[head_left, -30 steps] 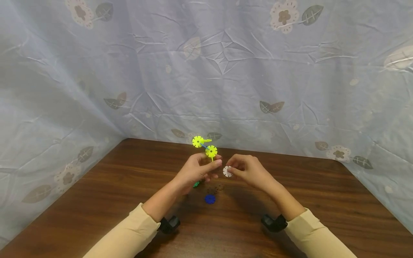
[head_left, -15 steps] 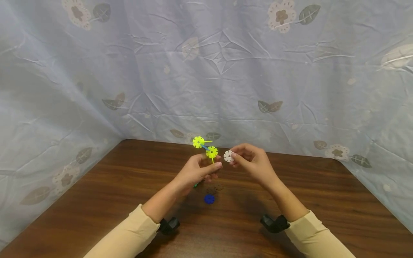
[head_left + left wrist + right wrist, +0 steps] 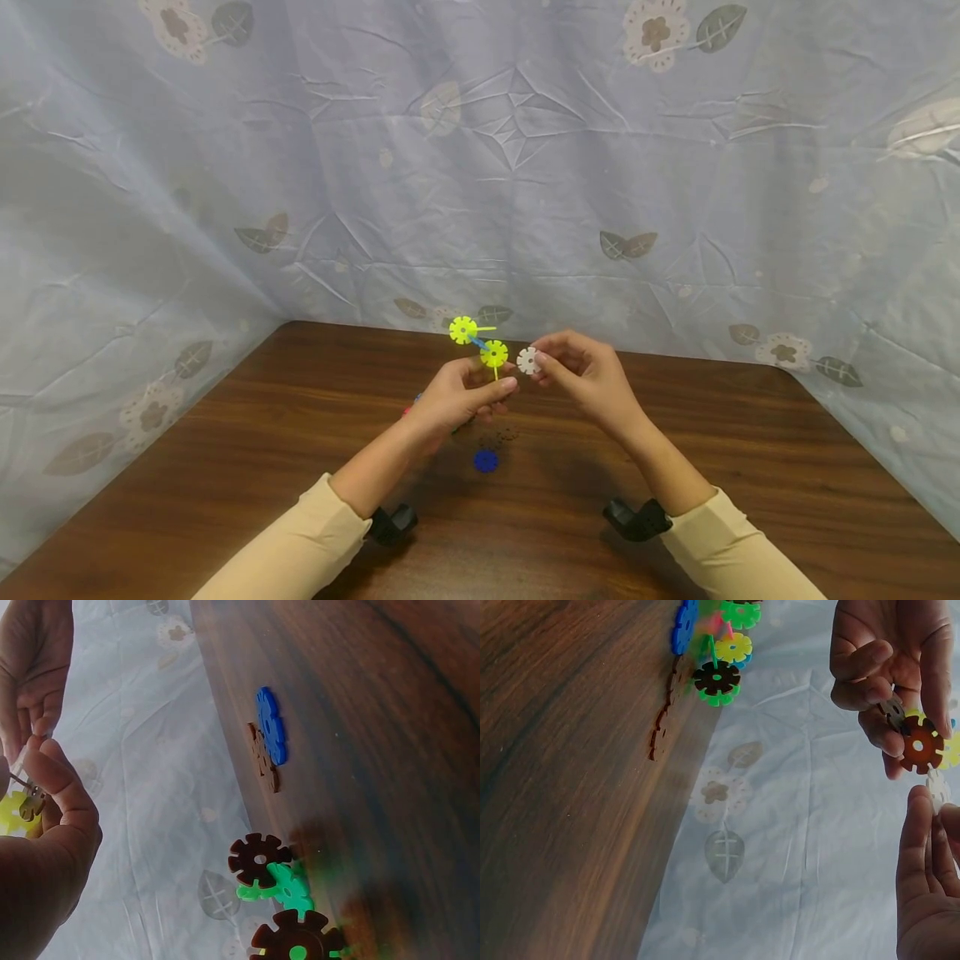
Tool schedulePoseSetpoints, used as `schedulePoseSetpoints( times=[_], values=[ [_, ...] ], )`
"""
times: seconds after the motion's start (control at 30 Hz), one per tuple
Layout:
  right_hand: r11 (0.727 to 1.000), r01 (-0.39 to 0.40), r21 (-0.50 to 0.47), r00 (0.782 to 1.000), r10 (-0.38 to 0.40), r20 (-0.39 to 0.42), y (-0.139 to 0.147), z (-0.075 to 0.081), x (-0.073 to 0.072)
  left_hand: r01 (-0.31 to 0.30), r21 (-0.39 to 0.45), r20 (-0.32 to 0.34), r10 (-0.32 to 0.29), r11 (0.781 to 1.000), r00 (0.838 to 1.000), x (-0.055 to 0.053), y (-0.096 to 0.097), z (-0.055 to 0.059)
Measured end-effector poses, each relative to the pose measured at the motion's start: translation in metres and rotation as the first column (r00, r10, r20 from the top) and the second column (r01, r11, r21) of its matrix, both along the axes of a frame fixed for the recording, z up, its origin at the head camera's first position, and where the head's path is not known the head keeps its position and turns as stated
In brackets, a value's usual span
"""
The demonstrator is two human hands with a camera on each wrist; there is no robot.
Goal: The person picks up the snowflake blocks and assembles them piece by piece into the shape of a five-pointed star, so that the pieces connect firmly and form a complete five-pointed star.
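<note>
My left hand (image 3: 453,398) holds up a joined chain of notched plastic discs. Two yellow discs (image 3: 493,356) with a blue disc (image 3: 478,342) between them rise above its fingers. In the right wrist view a brown disc (image 3: 922,759) of this chain shows by the left fingertips. My right hand (image 3: 588,377) pinches a white notched disc (image 3: 527,362) between thumb and fingers, just right of the chain. The white disc's edge meets the brown disc in the right wrist view; whether their slots are engaged I cannot tell. The left fingers partly hide the chain's lower part.
A dark blue disc (image 3: 486,462) lies on the wooden table (image 3: 712,467), with brown discs (image 3: 262,757) beside it. Another built cluster with green discs (image 3: 291,889) and brown discs stands left, mostly behind the left forearm in the head view. A patterned curtain (image 3: 510,208) hangs behind the table.
My right hand has raised the white disc from below to the level of the lower yellow disc, then brought it slightly left, closer to the chain. The left hand has barely moved.
</note>
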State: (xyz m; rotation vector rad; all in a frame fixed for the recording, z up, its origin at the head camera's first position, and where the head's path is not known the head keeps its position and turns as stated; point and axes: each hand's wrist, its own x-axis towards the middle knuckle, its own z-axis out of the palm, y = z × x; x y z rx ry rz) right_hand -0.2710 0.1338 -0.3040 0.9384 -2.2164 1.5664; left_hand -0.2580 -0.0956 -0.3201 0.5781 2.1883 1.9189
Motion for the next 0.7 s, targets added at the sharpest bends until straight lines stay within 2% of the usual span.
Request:
schedulePoseSetpoints(
  times=[0.27,0.47,0.7],
  values=[
    [0.999,-0.023,-0.048,0.999,0.021,-0.039,-0.0026,-0.0031,-0.0013,0.006,0.004,0.005,-0.006,1.0,1.0,-0.0008,0.0001,-0.0005],
    [0.997,-0.031,-0.066,0.999,0.029,-0.037,-0.0039,-0.0032,-0.0008,0.016,0.024,0.029,-0.017,1.0,0.999,-0.001,0.0,-0.0009],
    [0.996,-0.033,-0.081,0.999,0.03,-0.035,-0.0043,-0.0029,0.0014,0.021,0.02,0.026,-0.021,1.0,0.999,-0.001,-0.0005,-0.0009]
  ],
)
